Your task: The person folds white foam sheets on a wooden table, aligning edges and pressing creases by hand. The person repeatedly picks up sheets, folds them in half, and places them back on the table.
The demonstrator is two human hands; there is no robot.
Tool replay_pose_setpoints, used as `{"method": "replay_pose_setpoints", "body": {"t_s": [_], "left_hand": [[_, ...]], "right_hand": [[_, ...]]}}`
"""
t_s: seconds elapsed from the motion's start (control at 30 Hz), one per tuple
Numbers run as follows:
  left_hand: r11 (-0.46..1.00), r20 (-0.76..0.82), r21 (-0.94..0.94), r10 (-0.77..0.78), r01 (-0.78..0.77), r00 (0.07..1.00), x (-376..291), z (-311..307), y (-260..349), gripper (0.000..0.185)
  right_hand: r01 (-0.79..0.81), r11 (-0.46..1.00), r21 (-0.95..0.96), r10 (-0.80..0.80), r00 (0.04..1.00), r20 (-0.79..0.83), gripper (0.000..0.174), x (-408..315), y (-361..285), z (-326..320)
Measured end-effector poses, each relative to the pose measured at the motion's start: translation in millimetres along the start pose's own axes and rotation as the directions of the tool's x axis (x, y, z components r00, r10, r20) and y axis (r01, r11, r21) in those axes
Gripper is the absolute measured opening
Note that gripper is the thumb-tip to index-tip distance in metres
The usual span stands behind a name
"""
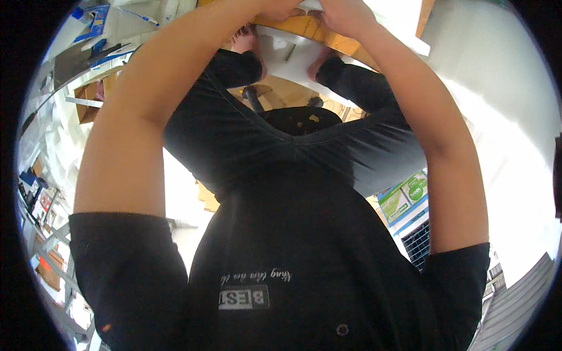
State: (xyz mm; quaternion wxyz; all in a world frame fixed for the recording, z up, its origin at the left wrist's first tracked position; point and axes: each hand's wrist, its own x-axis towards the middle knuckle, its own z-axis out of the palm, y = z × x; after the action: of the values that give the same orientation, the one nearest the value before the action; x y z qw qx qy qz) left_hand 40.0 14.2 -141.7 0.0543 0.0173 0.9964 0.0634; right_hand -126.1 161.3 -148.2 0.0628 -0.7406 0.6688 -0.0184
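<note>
Both of my hands are at the top edge of the head view, partly cut off by the frame. My left hand is beside the yellow-orange edge of a work surface, its fingertips pointing towards the other hand. My right hand is just to the right, over the same edge and next to a white sheet or panel. The fingers are mostly out of frame, so I cannot tell whether either hand grips anything. Below the edge, my bare feet are on either side of a pale panel.
A blue-and-white pen lies at the upper left. Farther down that side are a cardboard box, clear plastic wrapping and metal framing. A printed green-and-white box stands behind my right arm. Part of a black seat shows between my legs.
</note>
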Motion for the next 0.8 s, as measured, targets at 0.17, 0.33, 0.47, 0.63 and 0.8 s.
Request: {"method": "replay_pose_setpoints", "body": {"t_s": [0.17,0.33,0.47,0.63,0.8], "left_hand": [[0.999,0.029,-0.042,0.018,-0.017,0.999,2,14,-5,0.036],[0.997,-0.026,-0.073,0.019,-0.021,0.999,1,20,-8,0.034],[0.999,0.006,-0.031,0.013,-0.013,1.000,2,11,-8,0.033],[0.998,0.117,0.043,0.042,-0.047,0.992,4,-7,-13,0.054],[0.979,0.319,-0.109,-0.130,0.172,0.939,-11,-57,-11,0.054]], "right_hand": [[0.007,1.000,-0.028,-0.007,1.000,-0.012,0.020,-2,-9,-1],[0.042,0.991,-0.127,-0.037,0.998,0.040,0.021,0,-4,7],[0.031,0.991,-0.131,-0.023,0.998,0.065,0.025,2,-5,2],[0.026,0.993,-0.117,-0.024,1.000,0.012,0.025,8,0,-3],[0.022,0.997,-0.079,-0.018,0.999,0.048,0.027,-2,4,-1]]}}
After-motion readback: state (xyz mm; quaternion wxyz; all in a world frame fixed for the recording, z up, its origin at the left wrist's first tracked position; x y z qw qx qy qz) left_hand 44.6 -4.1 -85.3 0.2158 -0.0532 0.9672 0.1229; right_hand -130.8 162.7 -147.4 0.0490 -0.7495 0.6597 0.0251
